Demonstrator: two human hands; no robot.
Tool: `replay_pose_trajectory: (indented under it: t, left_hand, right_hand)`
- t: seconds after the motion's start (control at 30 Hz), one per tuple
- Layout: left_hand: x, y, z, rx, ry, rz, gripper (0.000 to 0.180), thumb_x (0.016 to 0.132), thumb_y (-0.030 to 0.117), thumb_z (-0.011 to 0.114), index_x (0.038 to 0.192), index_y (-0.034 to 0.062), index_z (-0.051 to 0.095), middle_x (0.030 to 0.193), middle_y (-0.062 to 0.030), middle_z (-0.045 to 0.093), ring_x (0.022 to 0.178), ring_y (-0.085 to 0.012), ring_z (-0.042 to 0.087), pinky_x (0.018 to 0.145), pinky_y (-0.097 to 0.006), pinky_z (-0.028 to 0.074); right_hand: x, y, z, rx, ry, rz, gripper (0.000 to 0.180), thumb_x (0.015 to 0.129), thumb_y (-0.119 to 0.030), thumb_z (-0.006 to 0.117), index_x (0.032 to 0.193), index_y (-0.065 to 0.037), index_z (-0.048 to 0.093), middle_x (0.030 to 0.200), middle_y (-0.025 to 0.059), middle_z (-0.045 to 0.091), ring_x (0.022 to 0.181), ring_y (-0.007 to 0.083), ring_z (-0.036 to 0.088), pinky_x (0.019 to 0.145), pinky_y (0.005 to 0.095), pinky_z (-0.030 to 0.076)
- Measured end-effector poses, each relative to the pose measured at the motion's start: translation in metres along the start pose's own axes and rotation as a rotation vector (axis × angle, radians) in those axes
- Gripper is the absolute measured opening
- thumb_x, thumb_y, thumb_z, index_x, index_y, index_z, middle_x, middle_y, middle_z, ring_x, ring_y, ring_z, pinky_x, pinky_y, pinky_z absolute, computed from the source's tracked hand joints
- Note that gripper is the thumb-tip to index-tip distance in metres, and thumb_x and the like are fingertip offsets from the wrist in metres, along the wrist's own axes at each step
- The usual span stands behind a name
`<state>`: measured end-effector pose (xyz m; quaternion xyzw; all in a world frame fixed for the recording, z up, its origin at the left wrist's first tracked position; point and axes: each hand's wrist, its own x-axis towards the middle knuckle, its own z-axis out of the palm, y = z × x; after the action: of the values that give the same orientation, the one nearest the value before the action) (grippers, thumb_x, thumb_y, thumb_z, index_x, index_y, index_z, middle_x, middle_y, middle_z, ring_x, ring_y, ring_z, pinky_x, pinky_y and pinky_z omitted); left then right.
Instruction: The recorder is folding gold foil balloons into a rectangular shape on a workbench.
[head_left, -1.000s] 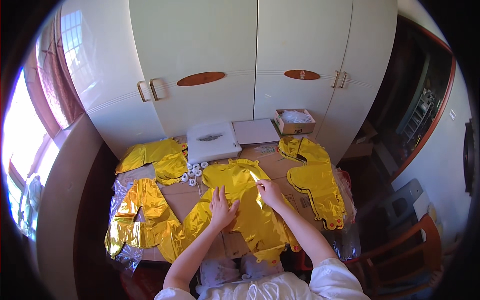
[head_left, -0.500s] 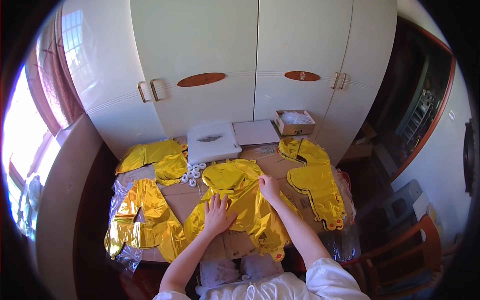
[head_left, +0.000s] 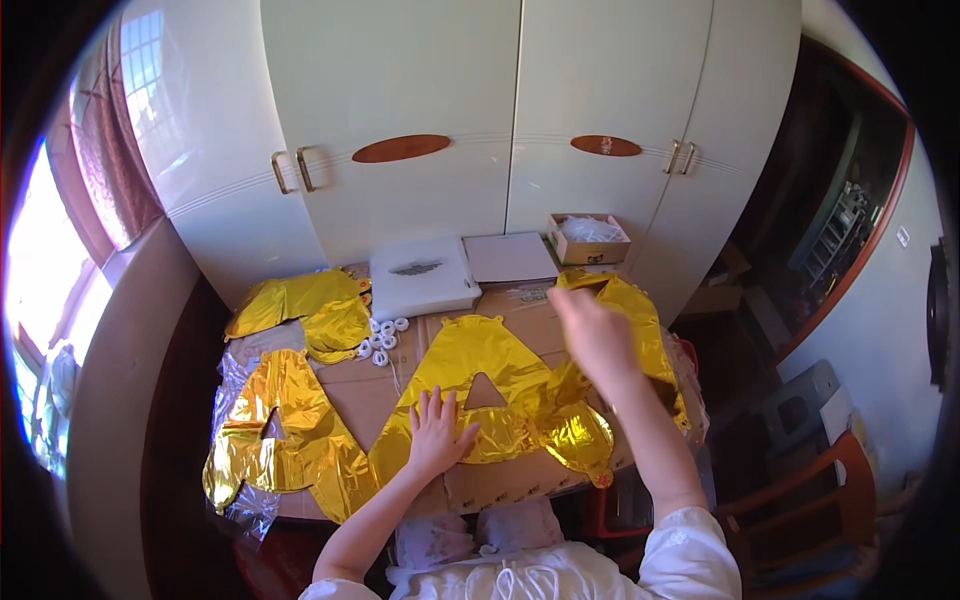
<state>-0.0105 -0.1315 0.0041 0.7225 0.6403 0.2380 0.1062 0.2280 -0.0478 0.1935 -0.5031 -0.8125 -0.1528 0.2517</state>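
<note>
We see a tall cream wardrobe (head_left: 500, 120) behind the table, a white flat box (head_left: 422, 277) beside a small open cardboard box (head_left: 588, 238), white rolls (head_left: 382, 340) clustered near it, and a wooden chair (head_left: 820, 505) at right.

Left hand (head_left: 438, 432) flat on middle balloon (head_left: 480, 365) — table (head_left: 380, 385) centre. Right hand (head_left: 597, 335) raised above right balloon (head_left: 628, 305). Two more balloons left (head_left: 285, 425) (head_left: 300, 305). Tape rolls (head_left: 380, 340) between. Boxes (head_left: 420, 275) (head_left: 588, 238) behind — before cupboard (head_left: 480, 120).
</note>
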Motion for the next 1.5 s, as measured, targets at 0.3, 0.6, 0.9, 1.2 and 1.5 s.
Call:
replay_pose_trajectory:
  t: [0.3, 0.6, 0.9, 1.2, 1.5]
  left_hand:
    - [0.067, -0.024, -0.043, -1.117, -0.12, -0.525, 0.065, 0.092, 0.03, 0.061, 0.143, 0.0054, 0.029, 0.129, -0.0172, 0.051, 0.11, -0.0235, 0.055, 0.084, -0.038, 0.05]
    - [0.117, -0.034, -0.007, -0.23, -0.263, -0.117, 0.05, 0.069, 0.031, 0.074, 0.107, -0.0013, 0.067, 0.092, -0.019, 0.07, 0.087, -0.0303, 0.069, 0.077, -0.038, 0.054]
    - [0.166, -0.059, -0.012, -0.236, -0.039, -0.138, 0.023, 0.073, 0.024, 0.067, 0.086, 0.0056, 0.072, 0.083, -0.0192, 0.068, 0.079, -0.0356, 0.067, 0.074, -0.042, 0.054]
    - [0.2, -0.072, 0.01, -0.111, -0.107, 0.002, 0.021, 0.071, 0.024, 0.068, 0.083, 0.0068, 0.072, 0.084, -0.0156, 0.07, 0.083, -0.0336, 0.067, 0.077, -0.042, 0.053]
    - [0.205, -0.078, 0.01, -0.168, -0.107, -0.26, 0.032, 0.065, 0.032, 0.079, 0.083, 0.0067, 0.072, 0.081, -0.0113, 0.071, 0.079, -0.0268, 0.069, 0.076, -0.037, 0.054]
  right_hand:
    - [-0.061, -0.142, 0.141, -0.069, -0.343, -0.265, 0.007, 0.08, -0.013, 0.059, 0.081, -0.011, 0.065, 0.071, 0.0055, 0.067, 0.062, 0.0194, 0.068, 0.051, 0.0332, 0.054]
    - [-0.093, -0.163, 0.154, -0.024, -0.177, -0.266, 0.02, 0.075, -0.011, 0.06, 0.094, -0.003, 0.061, 0.067, 0.0076, 0.061, 0.054, 0.0186, 0.065, 0.044, 0.0306, 0.052]
    - [-0.095, -0.109, 0.096, -0.123, -0.421, -0.232, 0.054, 0.077, -0.014, 0.06, 0.13, -0.007, 0.053, 0.073, 0.0043, 0.061, 0.071, 0.02, 0.062, 0.06, 0.0352, 0.048]
    - [-0.08, -0.024, 0.139, -0.274, -0.198, -0.495, 0.015, 0.077, -0.019, 0.059, 0.083, -0.014, 0.072, 0.113, 0.0018, 0.061, 0.127, 0.0214, 0.043, 0.101, 0.0372, 0.032]
    - [-0.115, -0.051, 0.104, -0.365, -0.239, -0.628, 0.018, 0.075, -0.017, 0.06, 0.081, -0.01, 0.075, 0.108, 0.0079, 0.064, 0.115, 0.0229, 0.049, 0.095, 0.0301, 0.035]
